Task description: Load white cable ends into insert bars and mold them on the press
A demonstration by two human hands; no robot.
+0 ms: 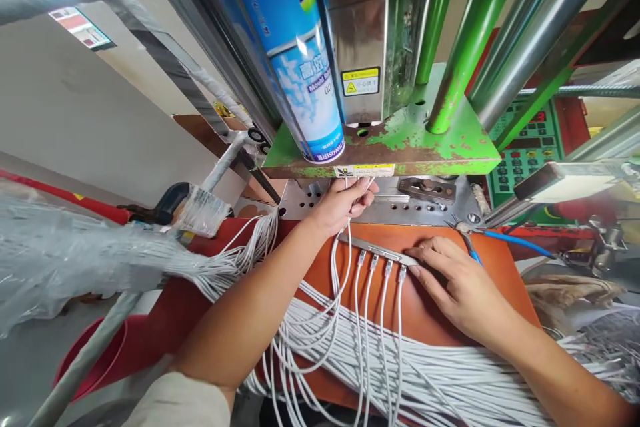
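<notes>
My left hand (345, 203) is closed round thin white cables (349, 240) just under the front edge of the green press plate (425, 140). What its fingertips touch beneath the plate is partly hidden. My right hand (447, 277) pinches the right end of a narrow metal bar (377, 251), thumb below and fingers above. Several network cable plugs (389, 268) hang in a row from the bar's front side, their white cables running down toward me. The bar lies over the orange-brown work surface (320, 267).
A large bundle of white cables (425, 380) crosses the front. Blue-handled pliers (467, 240) lie at right beside the drilled metal base (417, 215). A blue spray can (307, 93) stands on the press plate. A control panel (525, 153) is behind right, a red bucket (95, 353) low left.
</notes>
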